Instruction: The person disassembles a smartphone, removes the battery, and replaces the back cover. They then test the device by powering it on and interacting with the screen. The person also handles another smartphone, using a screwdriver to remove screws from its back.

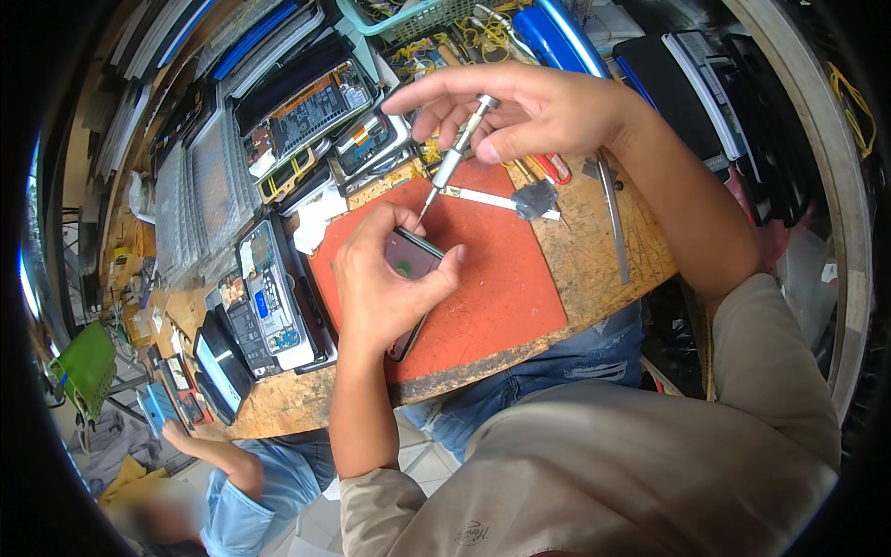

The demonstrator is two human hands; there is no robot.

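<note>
My left hand [380, 283] grips a dark smartphone [411, 260] and holds it tilted over the red work mat [501, 278]. My right hand [529, 111] holds a slim silver screwdriver [455, 158] between thumb and fingers. Its tip points down at the phone's top edge, close to my left fingertips. A white strip with a dark flat part [520, 200] lies on the mat just beyond the phone.
Several opened phones and phone frames [269, 297] lie along the left of the worn wooden bench [594, 251]. Metal tweezers [613, 223] and red-handled tools [555, 169] lie at the right. A green basket [408, 19] stands behind. Another person in blue [251, 487] sits lower left.
</note>
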